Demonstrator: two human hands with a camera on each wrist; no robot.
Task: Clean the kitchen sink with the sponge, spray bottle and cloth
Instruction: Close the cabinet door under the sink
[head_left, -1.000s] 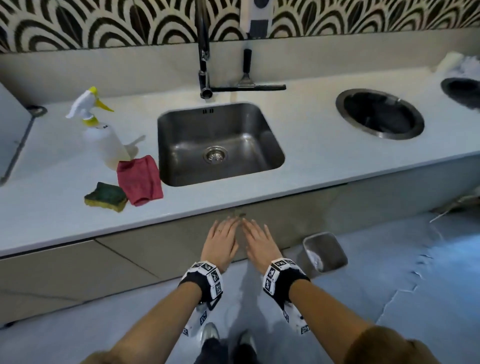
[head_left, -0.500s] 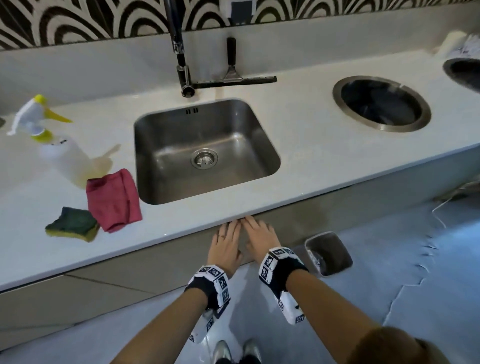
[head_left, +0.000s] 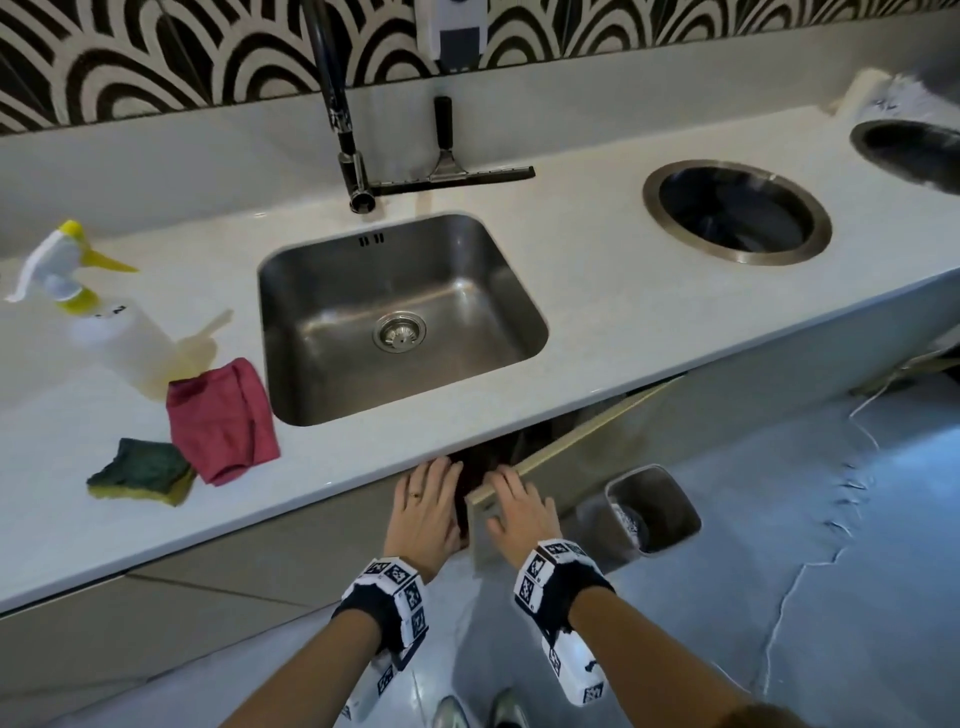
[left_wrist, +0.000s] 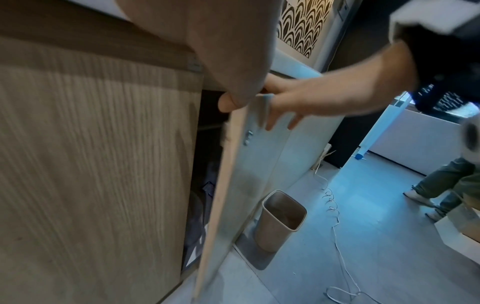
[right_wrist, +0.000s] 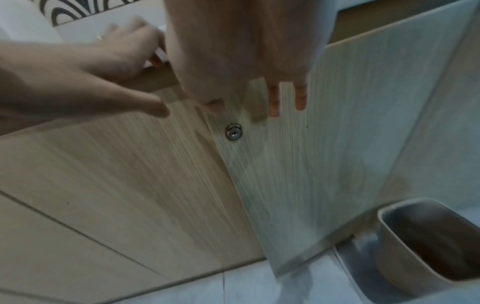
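Note:
The steel sink is sunk into the white worktop. Left of it lie a red cloth and a green and yellow sponge, with a white spray bottle standing behind them. Both hands are below the worktop's front edge, at the cupboard doors. My left hand curls its fingers over the top of the left door. My right hand lies flat on the right door, fingers straight on its front. That door stands ajar, dark cupboard behind it.
A black tap and a squeegee sit behind the sink. A round steel-rimmed hole is in the worktop to the right. A small bin stands on the floor by the right door, a cable beyond it, another person's legs farther off.
Both hands rose to the top of the cupboard doors and moved apart. The right door has swung out, showing a dark gap. My head has moved closer.

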